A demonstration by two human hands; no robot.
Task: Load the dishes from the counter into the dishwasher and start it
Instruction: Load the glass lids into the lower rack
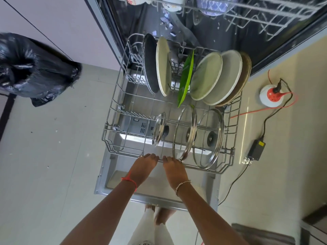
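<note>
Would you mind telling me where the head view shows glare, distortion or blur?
Head view: the wide lens bows the lower rack; a glare streak crosses the floor at image right; the glass lids catch reflections; the upper rack and black bag look soft; the left hand and right hand on the rack are sharp.

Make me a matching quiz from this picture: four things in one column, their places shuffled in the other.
Things
1. green plate
2. largest glass lid
3. blue patterned bowl
4. black bag

Places
A. on the floor, left of the dishwasher
B. in the upper rack
C. front row of the lower rack
D. back row of the lower rack, between pale plates

Pairs: 1-D, 2-C, 3-B, 4-A
</note>
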